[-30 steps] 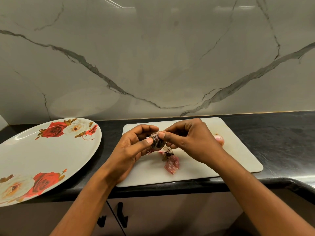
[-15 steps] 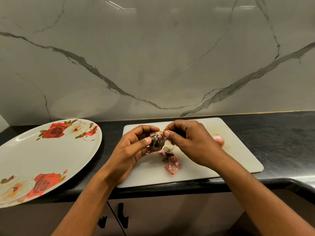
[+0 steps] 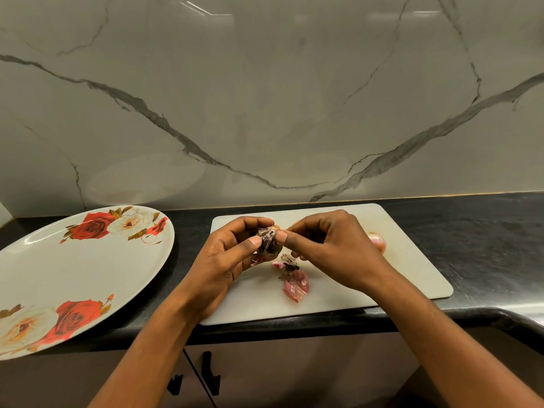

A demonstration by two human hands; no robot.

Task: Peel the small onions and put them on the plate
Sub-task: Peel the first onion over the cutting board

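Observation:
A small dark-skinned onion (image 3: 269,242) is held above the white cutting board (image 3: 412,278). My left hand (image 3: 226,260) grips it from the left, thumb on its front. My right hand (image 3: 329,248) pinches the skin at the onion's top right with thumb and forefinger. Torn pink peels (image 3: 295,285) lie on the board just below. A second small onion (image 3: 378,241) sits on the board behind my right hand, partly hidden. The large white plate (image 3: 59,278) with red roses lies to the left, nothing on it.
The board and plate rest on a black counter (image 3: 485,231) against a marble wall (image 3: 265,98). The counter's front edge curves toward me at the right. Cabinet doors with black handles (image 3: 210,372) are below.
The onion has been turned slightly in my left hand. My right thumb and forefinger have shifted up onto the skin at its top.

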